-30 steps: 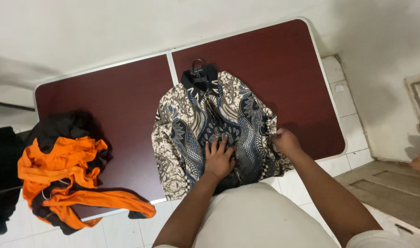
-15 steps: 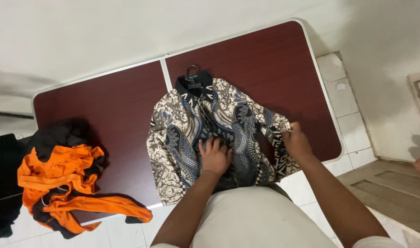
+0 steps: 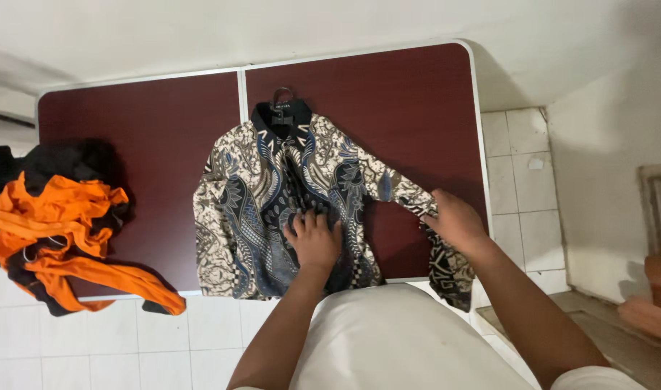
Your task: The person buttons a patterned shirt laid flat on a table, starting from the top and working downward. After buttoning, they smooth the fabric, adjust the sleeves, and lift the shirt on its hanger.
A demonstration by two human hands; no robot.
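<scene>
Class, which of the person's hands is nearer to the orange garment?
Left. The left hand presses on the patterned shirt, closer to the orange garment; the right hand grips the sleeve farther away.

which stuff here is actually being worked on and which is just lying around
In hand:
- patterned shirt, flat on the dark red table
- left hand pressing its middle
- right hand gripping its sleeve

Lying about:
- orange and black clothes at the table's left end

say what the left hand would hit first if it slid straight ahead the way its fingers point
Probably only more of the patterned shirt: the left hand lies flat on it, fingers aimed at the dark collar and hanger hook.
</scene>
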